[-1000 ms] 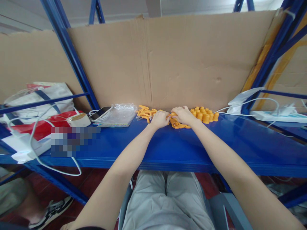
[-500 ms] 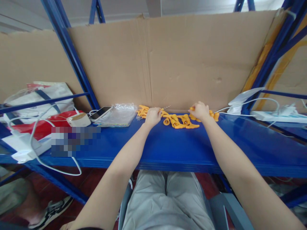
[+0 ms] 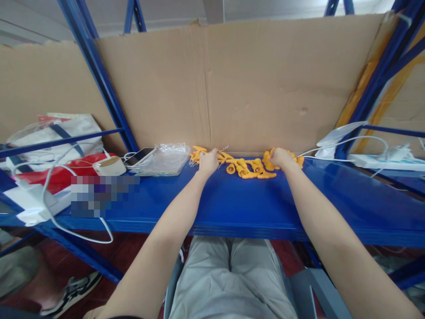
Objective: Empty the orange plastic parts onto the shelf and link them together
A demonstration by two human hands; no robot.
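Orange plastic pieces lie in a row along the back of the blue shelf. My left hand is closed over the left part of the row, beside some branching orange pieces with small metal chains. What its fingers hold, if anything, is hidden. At the right end, my right hand is closed at a heap of orange pieces, fingertips hidden among them. Between my hands lie several orange pieces, some with hollow round ends. Another thin chain lies against the cardboard.
The blue shelf is backed by a cardboard sheet. To the left are clear plastic bags, a phone, a white charger and cables. A power strip is at the right. Another person's leg shows lower left.
My right hand has shifted slightly right and down onto the orange heap, its fingers more curled. My left hand has moved a little left, uncovering pieces and a chain to its right.
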